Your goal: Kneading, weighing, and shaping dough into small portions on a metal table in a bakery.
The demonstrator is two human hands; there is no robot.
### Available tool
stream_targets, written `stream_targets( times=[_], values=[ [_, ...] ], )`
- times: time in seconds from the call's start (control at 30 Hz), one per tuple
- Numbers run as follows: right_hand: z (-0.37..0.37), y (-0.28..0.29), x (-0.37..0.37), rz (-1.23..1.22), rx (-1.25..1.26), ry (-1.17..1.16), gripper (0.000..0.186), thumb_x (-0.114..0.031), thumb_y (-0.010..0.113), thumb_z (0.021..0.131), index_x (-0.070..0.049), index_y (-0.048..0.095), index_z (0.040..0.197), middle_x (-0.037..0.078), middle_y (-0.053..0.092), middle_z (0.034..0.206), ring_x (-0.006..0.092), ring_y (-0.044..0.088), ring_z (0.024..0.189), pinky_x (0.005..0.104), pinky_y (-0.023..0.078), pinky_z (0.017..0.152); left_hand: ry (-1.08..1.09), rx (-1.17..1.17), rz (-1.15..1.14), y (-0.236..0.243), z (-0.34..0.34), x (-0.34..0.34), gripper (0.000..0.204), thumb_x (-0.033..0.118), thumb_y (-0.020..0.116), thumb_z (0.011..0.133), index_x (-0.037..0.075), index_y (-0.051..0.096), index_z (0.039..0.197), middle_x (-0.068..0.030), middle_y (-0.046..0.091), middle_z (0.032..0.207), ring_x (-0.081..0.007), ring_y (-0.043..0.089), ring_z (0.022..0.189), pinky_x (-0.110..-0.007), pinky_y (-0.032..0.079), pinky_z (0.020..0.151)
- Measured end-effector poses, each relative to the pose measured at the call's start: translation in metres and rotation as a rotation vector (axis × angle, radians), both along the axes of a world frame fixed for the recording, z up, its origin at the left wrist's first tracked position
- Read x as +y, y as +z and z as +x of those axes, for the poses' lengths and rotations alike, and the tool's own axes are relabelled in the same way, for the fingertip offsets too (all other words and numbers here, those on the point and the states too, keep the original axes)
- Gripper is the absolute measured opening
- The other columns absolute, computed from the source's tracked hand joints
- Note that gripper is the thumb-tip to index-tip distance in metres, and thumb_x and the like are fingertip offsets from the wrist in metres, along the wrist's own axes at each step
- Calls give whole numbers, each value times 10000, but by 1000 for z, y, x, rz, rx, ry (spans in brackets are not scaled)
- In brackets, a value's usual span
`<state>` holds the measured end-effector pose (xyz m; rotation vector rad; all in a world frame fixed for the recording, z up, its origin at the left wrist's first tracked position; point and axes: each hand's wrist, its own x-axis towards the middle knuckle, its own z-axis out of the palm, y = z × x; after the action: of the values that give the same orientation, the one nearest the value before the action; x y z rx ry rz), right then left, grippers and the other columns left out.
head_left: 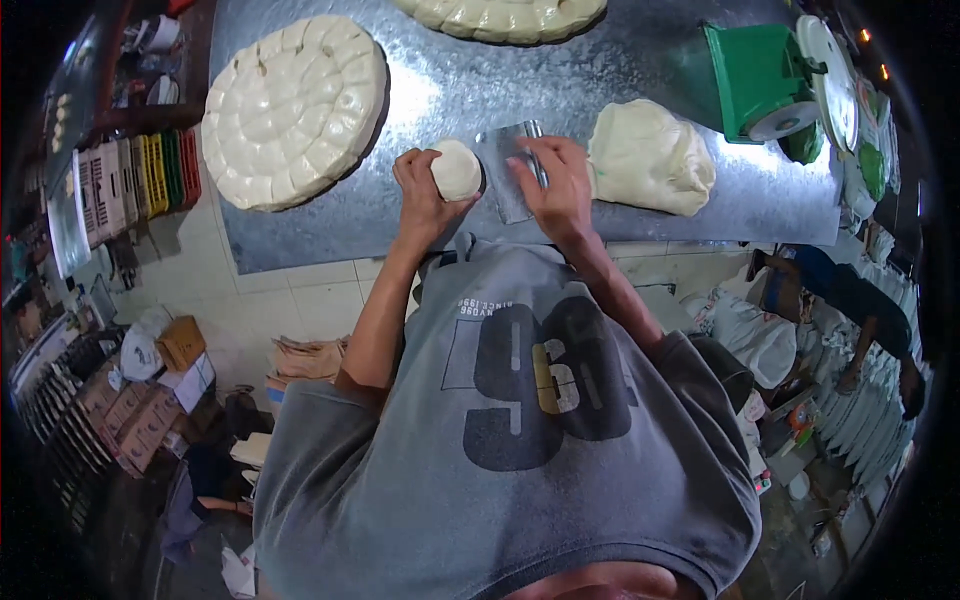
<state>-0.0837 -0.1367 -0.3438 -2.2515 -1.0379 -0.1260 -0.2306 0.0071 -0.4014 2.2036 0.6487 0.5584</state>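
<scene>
My left hand (pixel 423 200) curls round the side of a smooth pale dough ball (pixel 458 168) resting near the front edge of the metal table (pixel 465 95). Just to its right, my right hand (pixel 555 190) grips a flat metal scraper (pixel 508 205) by its rolled top edge, the blade lying at or close to the tabletop. A larger, uneven lump of dough (pixel 650 160) sits right of that hand.
A segmented dough round (pixel 288 115) is at the left, another (pixel 500 12) at the far edge. A green scale (pixel 750 70) stands right. Crates (pixel 140 175) and boxes (pixel 135 420) line the left. Two other people (pixel 850 310) (pixel 185 500) are off to the sides.
</scene>
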Motion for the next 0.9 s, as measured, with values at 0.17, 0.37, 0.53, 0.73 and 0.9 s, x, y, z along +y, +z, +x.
stream_targets(
  times=[0.17, 0.37, 0.53, 0.73, 0.9],
  values=[
    [1, -6, 23, 8, 343, 403, 256, -185, 769, 762, -50, 723, 975, 82, 668, 913, 256, 613, 838, 358, 505, 713, -56, 26, -106, 0, -4, 3, 935, 319, 926, 529, 85, 386, 1255, -203, 351, 1222, -394, 345, 1155, -483, 362, 989],
    [-2, -22, 33, 8, 169, 493, 213, -175, 773, 735, -65, 737, 914, 57, 669, 884, 222, 608, 791, 344, 493, 678, -11, 14, -108, 3, -2, 2, 876, 303, 889, 598, 99, 381, 1282, -212, 358, 1235, -397, 340, 1169, -484, 358, 996],
    [-4, -9, 38, -65, 134, 511, 188, -148, 754, 747, -66, 724, 914, 46, 660, 845, 224, 609, 777, 353, 492, 684, -28, 64, -93, 3, 1, 3, 805, 253, 867, 594, 85, 426, 1246, -211, 380, 1212, -403, 368, 1131, -489, 366, 976],
    [-2, 31, 7, -373, 933, 715, 141, -129, 713, 824, -38, 700, 931, 79, 670, 852, 209, 631, 801, 329, 497, 706, 55, 49, -29, 2, 11, 4, 757, 250, 857, 604, 54, 450, 1210, -201, 429, 1149, -388, 405, 1082, -478, 374, 950],
    [-9, 22, -1, -108, 572, 308, 158, -186, 717, 829, -35, 685, 862, 92, 671, 824, 230, 641, 750, 336, 511, 678, 45, 8, -28, -1, 12, 7, 798, 270, 890, 578, 53, 455, 1210, -189, 422, 1149, -380, 401, 1098, -479, 378, 951]
  ],
)
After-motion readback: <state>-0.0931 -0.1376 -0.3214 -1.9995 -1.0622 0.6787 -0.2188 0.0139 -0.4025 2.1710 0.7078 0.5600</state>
